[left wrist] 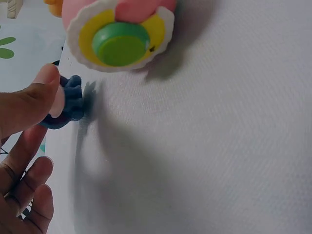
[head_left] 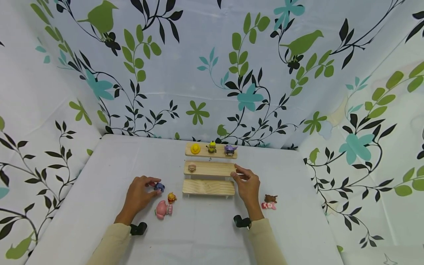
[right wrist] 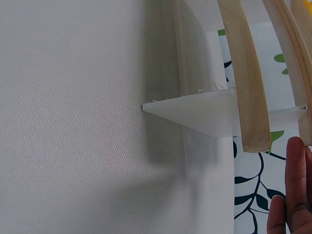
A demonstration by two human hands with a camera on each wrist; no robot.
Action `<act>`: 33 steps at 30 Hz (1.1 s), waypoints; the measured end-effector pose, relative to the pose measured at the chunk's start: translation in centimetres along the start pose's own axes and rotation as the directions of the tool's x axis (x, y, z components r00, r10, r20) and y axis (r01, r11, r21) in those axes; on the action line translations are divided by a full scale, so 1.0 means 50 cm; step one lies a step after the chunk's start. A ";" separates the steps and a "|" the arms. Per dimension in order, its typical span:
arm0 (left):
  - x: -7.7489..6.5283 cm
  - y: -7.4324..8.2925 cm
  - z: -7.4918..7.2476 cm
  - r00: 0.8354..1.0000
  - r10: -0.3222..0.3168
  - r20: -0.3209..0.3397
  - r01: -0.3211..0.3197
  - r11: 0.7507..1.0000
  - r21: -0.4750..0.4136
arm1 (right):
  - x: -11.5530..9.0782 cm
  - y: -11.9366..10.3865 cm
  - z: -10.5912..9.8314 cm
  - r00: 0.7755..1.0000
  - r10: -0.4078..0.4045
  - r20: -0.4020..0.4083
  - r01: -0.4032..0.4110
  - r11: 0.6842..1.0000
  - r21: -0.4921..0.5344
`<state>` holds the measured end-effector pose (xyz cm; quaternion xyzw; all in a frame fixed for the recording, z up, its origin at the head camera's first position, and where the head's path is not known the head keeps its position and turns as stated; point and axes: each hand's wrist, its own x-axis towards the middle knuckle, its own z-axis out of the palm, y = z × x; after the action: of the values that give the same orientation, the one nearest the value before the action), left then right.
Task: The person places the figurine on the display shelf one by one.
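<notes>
My left hand [head_left: 141, 193] pinches a small blue figurine [head_left: 159, 187] between thumb and fingers, left of a three-tier wooden display stand [head_left: 208, 187]. In the left wrist view the blue figurine [left wrist: 73, 102] is close above the white surface, its face hidden. Beside that hand lie a pink figurine [head_left: 162, 209] and a small orange-yellow figurine [head_left: 171, 197]. My right hand [head_left: 249, 186] holds the right end of the middle tier with thumb and fingertips. In the right wrist view its fingers [right wrist: 295, 170] are at the tier's end. A small brown figurine [head_left: 191, 168] sits on the middle tier's left.
On the top tier stand a round yellow figurine [head_left: 195, 148], a yellow-green one [head_left: 211, 147] and a purple one [head_left: 229, 149]. Right of the right hand lie a brown figurine [head_left: 270, 198] and a pink-and-red one [head_left: 268, 206]. Patterned cloth [head_left: 185, 66] hangs around the white table [head_left: 132, 158].
</notes>
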<state>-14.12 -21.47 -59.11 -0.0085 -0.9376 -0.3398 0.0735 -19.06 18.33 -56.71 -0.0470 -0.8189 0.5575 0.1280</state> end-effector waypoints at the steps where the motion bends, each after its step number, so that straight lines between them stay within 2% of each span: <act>1: 0.001 0.000 0.000 1.000 0.004 0.006 -0.004 1.000 -0.001 | 0.001 0.000 0.000 1.000 0.000 0.001 0.000 1.000 0.001; 14: 0.000 -0.002 -0.011 0.995 0.013 0.099 -0.013 1.000 -0.002 | 0.001 -0.001 -0.001 1.000 -0.002 0.004 0.002 1.000 -0.004; 23: -0.001 0.003 -0.012 0.998 0.011 0.063 -0.012 1.000 0.010 | 0.000 0.000 -0.001 1.000 -0.007 0.008 0.007 1.000 0.004; 33: 0.008 0.037 -0.043 1.000 -0.008 0.016 0.008 1.000 0.004 | -0.001 0.000 -0.001 1.000 0.003 0.003 -0.003 1.000 -0.017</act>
<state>-14.14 -21.41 -56.25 -0.0075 -0.9389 -0.3380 0.0647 -18.98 18.38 -56.72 -0.0484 -0.8237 0.5508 0.1255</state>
